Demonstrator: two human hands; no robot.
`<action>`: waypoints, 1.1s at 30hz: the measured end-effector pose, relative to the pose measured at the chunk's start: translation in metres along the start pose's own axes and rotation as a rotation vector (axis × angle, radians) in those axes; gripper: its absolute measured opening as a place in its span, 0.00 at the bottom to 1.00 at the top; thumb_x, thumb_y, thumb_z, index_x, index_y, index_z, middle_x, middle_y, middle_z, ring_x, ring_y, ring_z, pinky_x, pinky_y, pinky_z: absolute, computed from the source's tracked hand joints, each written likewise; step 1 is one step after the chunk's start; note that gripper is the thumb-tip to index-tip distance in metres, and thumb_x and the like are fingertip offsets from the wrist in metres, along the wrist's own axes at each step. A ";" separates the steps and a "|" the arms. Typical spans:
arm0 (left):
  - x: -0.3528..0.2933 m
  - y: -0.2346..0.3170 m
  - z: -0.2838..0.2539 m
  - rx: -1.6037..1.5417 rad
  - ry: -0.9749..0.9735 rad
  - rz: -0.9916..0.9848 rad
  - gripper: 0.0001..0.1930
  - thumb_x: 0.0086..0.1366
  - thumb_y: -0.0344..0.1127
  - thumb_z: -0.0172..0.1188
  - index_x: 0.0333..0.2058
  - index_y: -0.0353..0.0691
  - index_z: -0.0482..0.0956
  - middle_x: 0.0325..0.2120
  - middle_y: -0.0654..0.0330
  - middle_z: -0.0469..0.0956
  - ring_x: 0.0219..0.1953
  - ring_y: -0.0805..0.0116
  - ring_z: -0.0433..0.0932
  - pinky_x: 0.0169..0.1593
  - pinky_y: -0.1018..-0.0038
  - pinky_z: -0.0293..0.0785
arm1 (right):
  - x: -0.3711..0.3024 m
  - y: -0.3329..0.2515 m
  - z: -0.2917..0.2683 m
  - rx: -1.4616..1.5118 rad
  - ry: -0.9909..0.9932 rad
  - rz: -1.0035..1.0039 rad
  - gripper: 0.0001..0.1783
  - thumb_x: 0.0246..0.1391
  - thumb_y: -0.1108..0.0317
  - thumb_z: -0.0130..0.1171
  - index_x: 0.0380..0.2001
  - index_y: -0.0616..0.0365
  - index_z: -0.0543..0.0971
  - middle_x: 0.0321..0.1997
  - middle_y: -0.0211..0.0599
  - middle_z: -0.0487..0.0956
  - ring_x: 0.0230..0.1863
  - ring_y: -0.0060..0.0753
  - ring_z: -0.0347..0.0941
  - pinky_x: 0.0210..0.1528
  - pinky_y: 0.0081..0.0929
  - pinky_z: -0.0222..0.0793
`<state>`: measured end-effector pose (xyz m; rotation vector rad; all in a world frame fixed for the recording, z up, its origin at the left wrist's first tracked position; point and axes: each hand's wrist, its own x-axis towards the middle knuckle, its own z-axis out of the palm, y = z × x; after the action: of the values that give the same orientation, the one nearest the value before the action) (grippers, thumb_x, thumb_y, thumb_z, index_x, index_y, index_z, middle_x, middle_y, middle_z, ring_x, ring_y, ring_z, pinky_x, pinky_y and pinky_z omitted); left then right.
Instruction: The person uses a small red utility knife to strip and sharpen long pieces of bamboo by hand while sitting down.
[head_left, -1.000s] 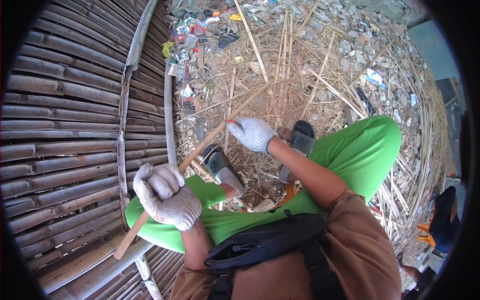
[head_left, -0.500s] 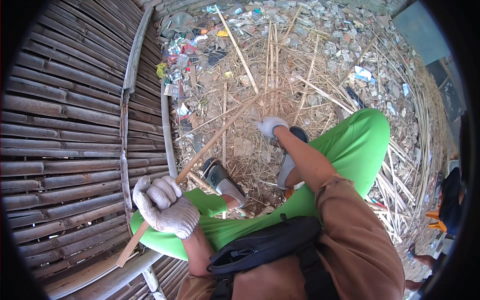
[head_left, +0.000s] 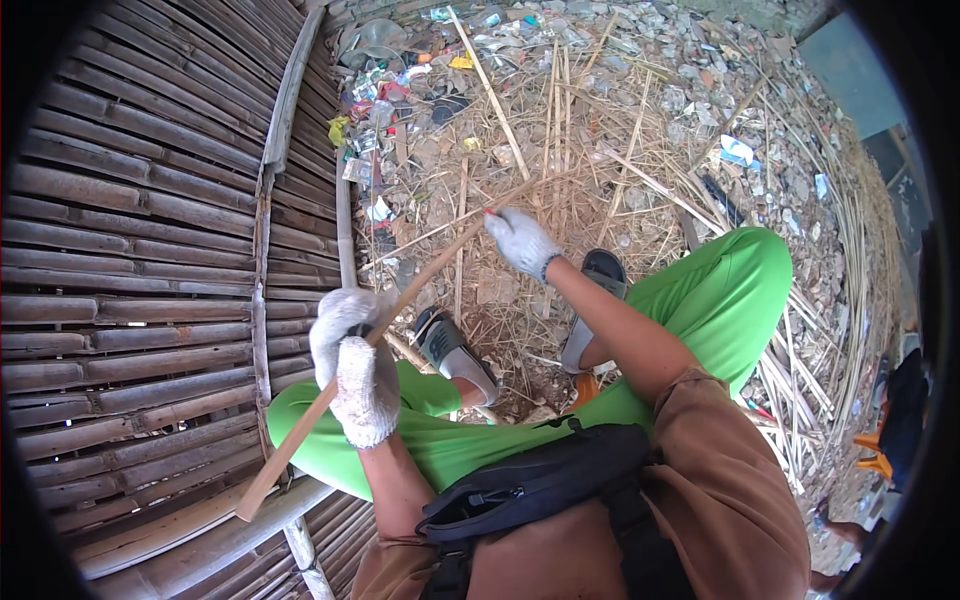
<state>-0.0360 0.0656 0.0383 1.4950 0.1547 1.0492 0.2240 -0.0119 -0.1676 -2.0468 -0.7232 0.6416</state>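
Observation:
My left hand (head_left: 355, 365), in a whitish knit glove, is closed around a long bamboo strip (head_left: 432, 266). The strip slants from beside my left knee up and away to the right, over the littered ground. A small dark patch shows between the fingers and thumb; I cannot tell what it is. My right hand (head_left: 523, 244), gloved too, is closed beside the far half of the strip. A bit of red shows at its fingertips, but what it grips is hidden. Whether this hand touches the strip is unclear.
A bamboo slat platform (head_left: 130, 340) rises along the left. Straw, thin bamboo strips (head_left: 553, 120) and rubbish cover the ground ahead. My sandalled feet (head_left: 450, 352) stand between my green-trousered knees. A black waist bag (head_left: 540, 475) lies across my lap. Another person (head_left: 900, 410) is partly visible at the right edge.
My right hand has moved left and slightly nearer, up to the strip, and red now shows at its fingertips. My left hand has shifted right and farther forward along the strip, its thumb turned upward.

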 end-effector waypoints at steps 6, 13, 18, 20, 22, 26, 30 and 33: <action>0.040 0.037 0.005 0.284 -0.594 0.089 0.30 0.60 0.42 0.77 0.60 0.40 0.81 0.64 0.36 0.73 0.64 0.42 0.76 0.67 0.48 0.74 | 0.001 -0.021 -0.038 -0.134 -0.128 -0.025 0.38 0.74 0.37 0.43 0.48 0.66 0.83 0.48 0.67 0.85 0.53 0.69 0.82 0.58 0.56 0.75; 0.046 0.060 0.032 0.360 -0.823 0.123 0.25 0.68 0.55 0.70 0.46 0.36 0.90 0.42 0.44 0.87 0.49 0.44 0.86 0.58 0.50 0.81 | 0.000 -0.038 -0.073 -0.382 -0.278 -0.085 0.37 0.71 0.37 0.48 0.46 0.65 0.86 0.46 0.64 0.86 0.51 0.64 0.84 0.56 0.54 0.77; -0.018 0.019 0.049 -0.135 0.165 -0.031 0.32 0.84 0.60 0.46 0.42 0.32 0.83 0.13 0.71 0.59 0.15 0.73 0.59 0.23 0.71 0.64 | -0.040 -0.040 -0.059 -0.317 -0.276 -0.238 0.32 0.72 0.40 0.47 0.48 0.57 0.85 0.46 0.61 0.86 0.50 0.65 0.84 0.54 0.54 0.78; -0.025 0.009 0.042 -0.179 0.158 -0.003 0.30 0.85 0.57 0.44 0.47 0.32 0.82 0.14 0.72 0.56 0.16 0.76 0.56 0.22 0.73 0.62 | -0.049 -0.028 -0.039 -0.317 -0.291 -0.202 0.30 0.75 0.42 0.46 0.51 0.57 0.83 0.45 0.61 0.86 0.49 0.67 0.83 0.54 0.58 0.77; -0.029 0.005 0.032 -0.247 0.263 0.018 0.30 0.85 0.57 0.43 0.46 0.33 0.82 0.14 0.72 0.58 0.16 0.77 0.56 0.21 0.74 0.62 | -0.065 -0.042 -0.033 -0.306 -0.256 -0.178 0.31 0.74 0.41 0.44 0.49 0.57 0.84 0.46 0.60 0.86 0.48 0.67 0.83 0.53 0.58 0.78; -0.024 -0.002 0.016 -0.284 0.329 -0.011 0.29 0.85 0.55 0.45 0.47 0.32 0.83 0.11 0.72 0.56 0.13 0.77 0.53 0.20 0.73 0.57 | -0.100 -0.081 -0.022 -0.203 -0.383 -0.239 0.33 0.75 0.39 0.43 0.45 0.57 0.84 0.42 0.60 0.86 0.44 0.69 0.83 0.50 0.61 0.78; -0.025 -0.004 0.004 -0.280 0.389 -0.022 0.30 0.85 0.55 0.44 0.48 0.29 0.81 0.11 0.71 0.55 0.12 0.77 0.52 0.20 0.75 0.55 | -0.093 -0.093 -0.022 -0.320 -0.421 -0.255 0.32 0.74 0.38 0.44 0.43 0.55 0.85 0.40 0.59 0.86 0.43 0.67 0.84 0.49 0.61 0.78; -0.023 -0.004 0.010 -0.244 0.536 -0.053 0.29 0.85 0.55 0.45 0.42 0.30 0.80 0.10 0.71 0.54 0.11 0.76 0.51 0.19 0.75 0.54 | -0.068 -0.077 -0.021 -0.326 -0.420 -0.221 0.32 0.74 0.38 0.45 0.43 0.55 0.85 0.39 0.59 0.86 0.43 0.67 0.84 0.48 0.60 0.79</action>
<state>-0.0410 0.0450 0.0251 0.9615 0.4243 1.3557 0.1702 -0.0344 -0.0805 -2.0986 -1.3542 0.8816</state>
